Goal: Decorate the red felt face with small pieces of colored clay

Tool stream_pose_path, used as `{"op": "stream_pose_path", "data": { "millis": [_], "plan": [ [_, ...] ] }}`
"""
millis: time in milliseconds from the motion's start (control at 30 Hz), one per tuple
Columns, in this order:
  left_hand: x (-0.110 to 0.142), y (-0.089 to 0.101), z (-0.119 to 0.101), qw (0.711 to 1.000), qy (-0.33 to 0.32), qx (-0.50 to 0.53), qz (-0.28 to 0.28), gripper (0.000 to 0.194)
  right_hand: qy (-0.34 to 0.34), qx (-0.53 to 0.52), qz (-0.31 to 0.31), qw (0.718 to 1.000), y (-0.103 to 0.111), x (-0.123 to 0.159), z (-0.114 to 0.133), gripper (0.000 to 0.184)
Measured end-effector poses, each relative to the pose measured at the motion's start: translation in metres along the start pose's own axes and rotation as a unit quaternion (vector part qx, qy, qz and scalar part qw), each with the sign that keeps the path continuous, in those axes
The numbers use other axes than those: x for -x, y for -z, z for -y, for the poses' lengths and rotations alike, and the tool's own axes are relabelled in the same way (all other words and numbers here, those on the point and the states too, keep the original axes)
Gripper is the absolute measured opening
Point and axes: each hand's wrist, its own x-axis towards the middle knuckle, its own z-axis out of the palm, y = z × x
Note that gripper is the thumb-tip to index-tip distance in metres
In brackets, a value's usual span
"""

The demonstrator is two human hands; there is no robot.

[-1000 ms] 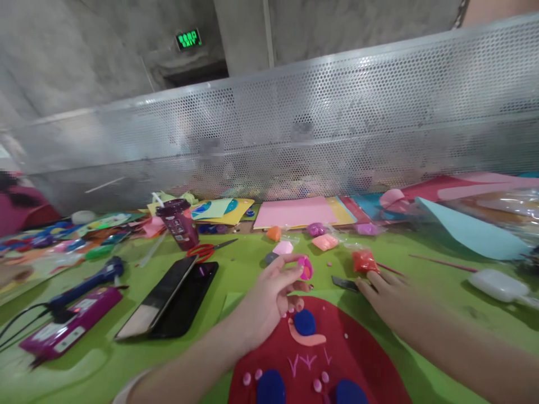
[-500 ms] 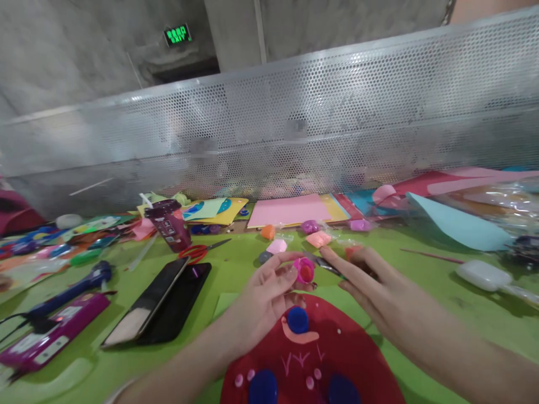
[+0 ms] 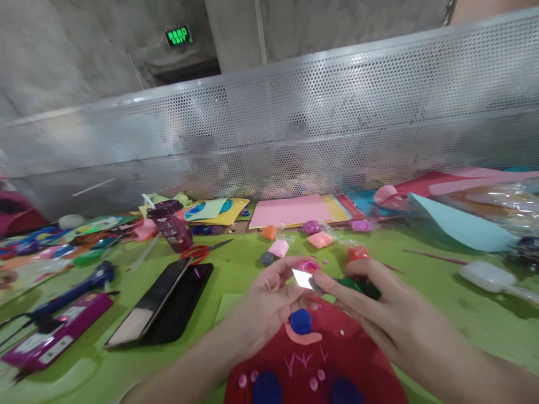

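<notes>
My left hand is closed on a small bright pink ring-shaped piece, pinched at the fingertips. Its orange middle is now mostly hidden. In my right hand is a utility knife with a green handle, its slanted metal blade shining white. That blade lies across the front of the pink piece, close to my left thumb; whether it touches is hard to tell. Below both hands lies a red rounded sheet bearing a blue disc, a peach curved strip, pink dots, pink line marks and dark blue ovals.
Small bags of coloured clay lie beyond my hands. To the left are red-handled scissors, a purple cup, a phone and a purple power strip. Coloured paper lines a perforated metal panel.
My right hand has moved left and brought the knife blade against or in front of the pink piece. The pink piece has turned, hiding its orange middle. My left hand stays nearly in place.
</notes>
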Motion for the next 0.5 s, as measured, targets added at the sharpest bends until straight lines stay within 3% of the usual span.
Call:
{"op": "stream_pose_path", "data": {
  "millis": [333,500],
  "plan": [
    [-0.0003,-0.0076,0.0002,0.999,-0.025,0.013,-0.027,0.027,0.032,0.033,-0.049,0.998,-0.005,-0.0023,-0.0023,0.053],
    [0.0009,-0.0099,0.0002,0.998,-0.037,0.016,-0.041,0.024,0.029,0.013,-0.044,0.999,-0.005,-0.001,-0.0016,0.052]
  ]
}}
